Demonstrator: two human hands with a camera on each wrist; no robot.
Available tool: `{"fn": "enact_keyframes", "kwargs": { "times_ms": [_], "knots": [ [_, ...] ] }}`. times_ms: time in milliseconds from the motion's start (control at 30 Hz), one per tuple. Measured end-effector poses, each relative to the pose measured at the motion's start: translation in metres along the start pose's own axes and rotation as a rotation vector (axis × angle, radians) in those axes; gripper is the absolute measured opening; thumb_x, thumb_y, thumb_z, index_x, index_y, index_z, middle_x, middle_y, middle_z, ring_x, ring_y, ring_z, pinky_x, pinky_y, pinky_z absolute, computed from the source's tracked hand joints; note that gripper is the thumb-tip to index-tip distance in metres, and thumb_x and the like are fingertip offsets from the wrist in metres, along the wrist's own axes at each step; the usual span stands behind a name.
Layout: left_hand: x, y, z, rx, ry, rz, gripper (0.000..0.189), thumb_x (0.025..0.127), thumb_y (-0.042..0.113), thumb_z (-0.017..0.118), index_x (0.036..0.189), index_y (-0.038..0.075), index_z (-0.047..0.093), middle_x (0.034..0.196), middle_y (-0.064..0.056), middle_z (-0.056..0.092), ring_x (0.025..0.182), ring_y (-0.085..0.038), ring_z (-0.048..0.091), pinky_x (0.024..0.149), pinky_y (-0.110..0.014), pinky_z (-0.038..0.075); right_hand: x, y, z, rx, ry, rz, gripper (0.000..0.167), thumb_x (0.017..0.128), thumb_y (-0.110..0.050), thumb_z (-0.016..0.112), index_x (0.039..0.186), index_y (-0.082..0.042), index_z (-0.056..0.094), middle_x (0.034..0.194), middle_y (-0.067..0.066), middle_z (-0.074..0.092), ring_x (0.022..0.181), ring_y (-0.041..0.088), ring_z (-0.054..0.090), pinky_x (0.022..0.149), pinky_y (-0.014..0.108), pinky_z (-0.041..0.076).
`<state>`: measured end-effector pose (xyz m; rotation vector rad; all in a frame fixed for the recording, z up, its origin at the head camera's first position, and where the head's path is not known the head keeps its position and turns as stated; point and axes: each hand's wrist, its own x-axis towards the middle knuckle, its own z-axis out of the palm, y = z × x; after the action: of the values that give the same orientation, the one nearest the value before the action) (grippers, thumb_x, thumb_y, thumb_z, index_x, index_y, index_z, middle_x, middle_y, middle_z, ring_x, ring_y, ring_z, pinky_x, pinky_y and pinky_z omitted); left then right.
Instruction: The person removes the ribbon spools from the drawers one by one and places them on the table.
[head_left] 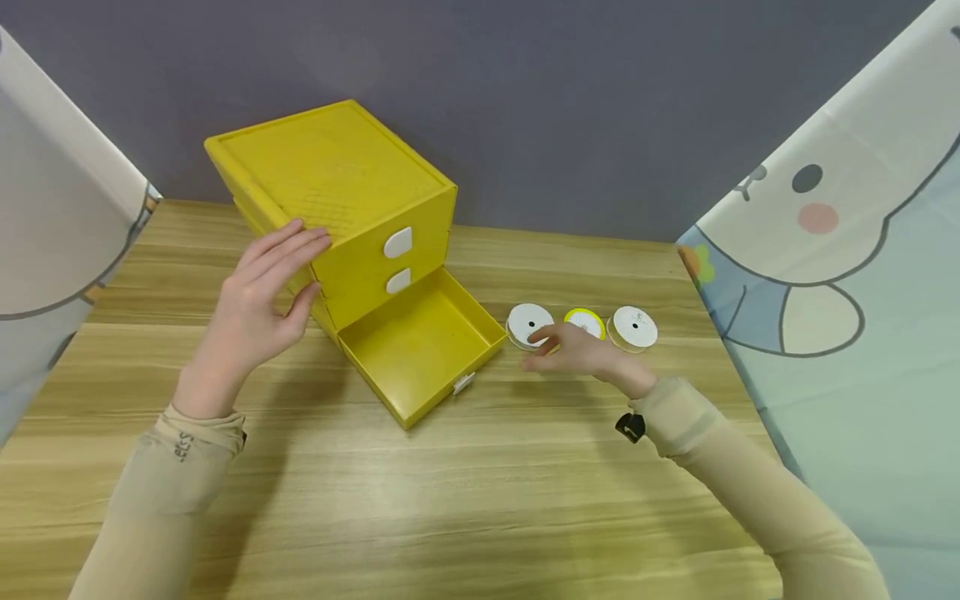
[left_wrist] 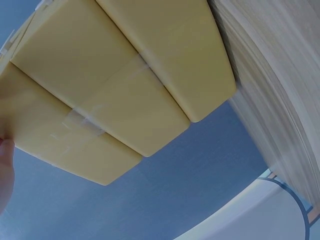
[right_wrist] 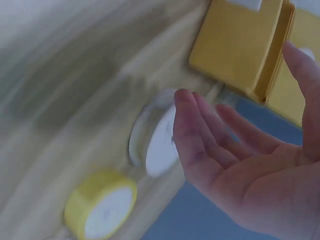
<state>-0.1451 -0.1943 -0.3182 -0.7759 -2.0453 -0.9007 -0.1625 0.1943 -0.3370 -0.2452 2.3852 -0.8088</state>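
A yellow drawer unit (head_left: 330, 171) stands on the table with its bottom drawer (head_left: 420, 354) pulled out, bare inside. My left hand (head_left: 258, 304) rests its straight fingers on the unit's near top edge, thumb against the side. In the left wrist view only a bit of that hand shows beside the unit's wall (left_wrist: 100, 75). My right hand (head_left: 573, 350) hovers by a white ribbon-like spool (head_left: 525, 317), fingers loosely bent around nothing. Behind this hand is a yellow-rimmed spool (head_left: 587, 319), partly covered by it. Another white spool (head_left: 633, 327) lies farther right.
The two upper drawers with white pull tabs (head_left: 398, 242) are closed. The pulled-out drawer's white tab (head_left: 463, 383) faces the front of the wooden table (head_left: 465, 500). A grey backdrop (head_left: 562, 125) rises behind, and cartoon-printed cloth (head_left: 847, 217) borders the right side.
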Motion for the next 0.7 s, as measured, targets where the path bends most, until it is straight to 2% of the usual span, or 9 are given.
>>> {"fn": "enact_keyframes", "kwargs": {
  "times_ms": [167, 367, 467, 600, 700],
  "knots": [
    [0.0, 0.0, -0.001, 0.001, -0.002, 0.0, 0.047, 0.072, -0.018, 0.063, 0.117, -0.005, 0.064, 0.121, -0.022, 0.064, 0.129, -0.033, 0.051, 0.119, -0.03, 0.035, 0.008, -0.012, 0.026, 0.072, -0.114, -0.029, 0.056, 0.09, -0.032, 0.064, 0.133, 0.002, 0.052, 0.12, 0.019, 0.065, 0.105, 0.028, 0.065, 0.092, 0.036, 0.056],
    [0.001, -0.001, -0.001, -0.004, -0.01, 0.0, 0.048, 0.072, -0.018, 0.063, 0.119, -0.005, 0.063, 0.122, -0.022, 0.064, 0.131, -0.032, 0.05, 0.119, -0.031, 0.034, 0.023, -0.02, 0.054, 0.142, -0.205, -0.024, 0.043, 0.091, -0.038, 0.063, 0.119, -0.006, 0.064, 0.104, 0.013, 0.07, 0.085, 0.02, 0.068, 0.074, 0.033, 0.061],
    [0.001, -0.001, 0.0, -0.009, -0.006, 0.001, 0.048, 0.072, -0.018, 0.063, 0.118, -0.005, 0.063, 0.122, -0.022, 0.064, 0.13, -0.033, 0.05, 0.119, -0.031, 0.035, 0.03, -0.022, 0.064, 0.169, -0.211, 0.005, 0.038, 0.089, -0.041, 0.064, 0.11, -0.009, 0.069, 0.094, 0.008, 0.07, 0.079, 0.015, 0.066, 0.069, 0.031, 0.062],
    [0.0, 0.0, 0.0, -0.011, -0.003, 0.0, 0.048, 0.072, -0.018, 0.063, 0.118, -0.006, 0.063, 0.122, -0.023, 0.064, 0.129, -0.034, 0.051, 0.119, -0.032, 0.034, 0.035, -0.026, 0.073, 0.272, -0.196, 0.063, 0.036, 0.087, -0.039, 0.067, 0.1, -0.005, 0.071, 0.08, 0.005, 0.066, 0.068, 0.013, 0.062, 0.067, 0.029, 0.062],
    [0.0, -0.001, 0.0, -0.008, -0.003, -0.005, 0.048, 0.071, -0.018, 0.063, 0.118, -0.006, 0.063, 0.122, -0.023, 0.064, 0.129, -0.034, 0.051, 0.119, -0.032, 0.034, 0.037, -0.028, 0.077, 0.343, -0.18, 0.068, 0.035, 0.088, -0.033, 0.068, 0.098, 0.0, 0.071, 0.075, 0.006, 0.065, 0.062, 0.012, 0.059, 0.063, 0.027, 0.062]
  ]
}}
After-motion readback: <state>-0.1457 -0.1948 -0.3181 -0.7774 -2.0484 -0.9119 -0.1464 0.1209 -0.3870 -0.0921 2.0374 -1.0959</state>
